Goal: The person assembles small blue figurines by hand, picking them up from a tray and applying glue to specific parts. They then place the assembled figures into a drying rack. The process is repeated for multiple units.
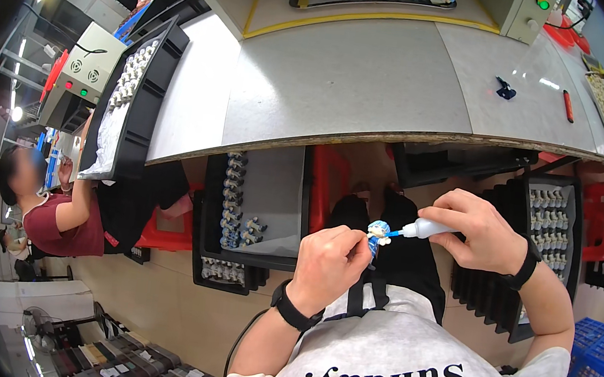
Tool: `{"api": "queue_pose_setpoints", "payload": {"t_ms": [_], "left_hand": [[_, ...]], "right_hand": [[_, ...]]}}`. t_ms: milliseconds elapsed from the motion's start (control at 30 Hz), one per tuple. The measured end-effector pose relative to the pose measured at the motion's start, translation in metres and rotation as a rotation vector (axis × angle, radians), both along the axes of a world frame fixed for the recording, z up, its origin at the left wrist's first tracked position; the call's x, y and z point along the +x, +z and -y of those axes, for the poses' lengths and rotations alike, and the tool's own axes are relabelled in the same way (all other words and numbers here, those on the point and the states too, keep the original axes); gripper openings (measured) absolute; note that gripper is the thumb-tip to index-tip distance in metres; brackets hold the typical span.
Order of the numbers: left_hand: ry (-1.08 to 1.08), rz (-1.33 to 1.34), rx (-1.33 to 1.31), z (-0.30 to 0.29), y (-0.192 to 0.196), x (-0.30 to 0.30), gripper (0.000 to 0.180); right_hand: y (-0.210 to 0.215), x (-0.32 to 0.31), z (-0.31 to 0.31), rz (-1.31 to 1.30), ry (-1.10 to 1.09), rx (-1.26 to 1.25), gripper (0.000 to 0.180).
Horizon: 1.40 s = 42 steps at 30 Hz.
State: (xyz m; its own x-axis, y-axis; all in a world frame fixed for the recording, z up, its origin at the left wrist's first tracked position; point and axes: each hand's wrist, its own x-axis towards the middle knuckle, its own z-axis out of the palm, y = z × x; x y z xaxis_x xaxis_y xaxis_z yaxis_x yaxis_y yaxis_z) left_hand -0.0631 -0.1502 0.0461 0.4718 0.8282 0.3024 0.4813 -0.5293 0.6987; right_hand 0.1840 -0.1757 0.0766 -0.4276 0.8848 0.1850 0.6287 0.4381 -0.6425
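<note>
Between the thumb and fingers of my left hand [327,260] is a small figurine [378,231] with a blue-and-white striped cap and a blue body. Its lower part is partly hidden by the fingers. My right hand [477,231] is closed on a white squeeze bottle [428,228], tilted toward the figurine. The bottle's thin blue nozzle [397,233] reaches the figurine's head area; whether it touches, I cannot tell. Both hands are above my lap, in front of the table edge.
A black tray [271,261] with several blue figurines is left of my hands. Stacked black trays [517,328] stand right. On the worktable [336,81] lie a dark blue piece [505,89] and a red pen [568,106]. A co-worker [63,225] sits left, beside another tray [162,76].
</note>
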Motion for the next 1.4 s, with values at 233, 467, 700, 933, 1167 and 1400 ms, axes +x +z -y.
{"api": "queue_pose_setpoints", "payload": {"t_ms": [233,467,700,933,1167,1400], "left_hand": [[0.006,-0.006,0.014,0.0,0.0,0.0,0.004],[0.001,-0.019,0.025,0.0,0.0,0.0,0.004],[0.0,-0.016,0.024,0.0,0.0,-0.001,0.004],[-0.007,-0.045,0.072,-0.001,-0.001,-0.001,0.003],[0.002,-0.059,0.112,-0.001,-0.004,0.0,0.004],[0.003,-0.079,0.143,-0.001,-0.004,0.001,0.005]], "right_hand": [[0.003,-0.002,0.0,0.057,0.004,0.047,0.033],[0.005,-0.004,-0.001,0.082,0.014,0.075,0.031],[0.005,-0.005,-0.001,0.095,0.021,0.095,0.03],[0.011,-0.009,0.0,0.177,0.064,0.139,0.037],[0.022,-0.018,-0.001,0.269,0.091,0.204,0.032],[0.03,-0.024,-0.003,0.369,0.122,0.239,0.036]]}}
